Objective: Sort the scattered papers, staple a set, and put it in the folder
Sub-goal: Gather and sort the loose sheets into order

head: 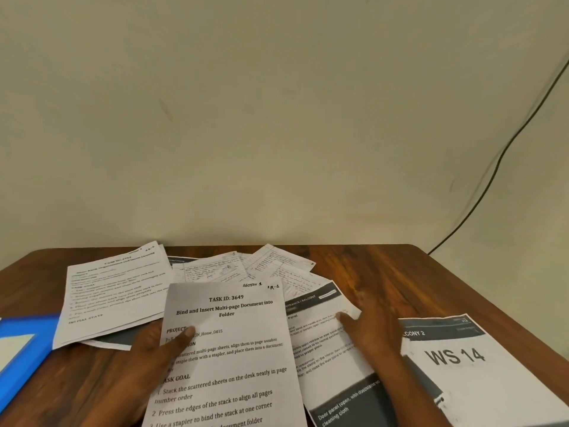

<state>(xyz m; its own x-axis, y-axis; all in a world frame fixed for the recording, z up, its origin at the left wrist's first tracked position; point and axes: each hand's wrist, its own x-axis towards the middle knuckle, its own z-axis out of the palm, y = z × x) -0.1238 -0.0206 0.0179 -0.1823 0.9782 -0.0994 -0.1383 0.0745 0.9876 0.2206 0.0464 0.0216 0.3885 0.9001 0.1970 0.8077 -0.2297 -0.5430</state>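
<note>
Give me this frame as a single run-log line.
phase: sorting | left hand: holds TASK ID 3649 sheet | right hand: flat on dark-banded sheet | blue folder: left edge | stapler: unseen

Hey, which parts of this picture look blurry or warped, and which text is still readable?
Head view: the Task ID sheet held by the left hand reads sharply; the blue folder at the left edge is smeared; the back papers are soft; wide-angle bending curves the table edge and wall cable.
</note>
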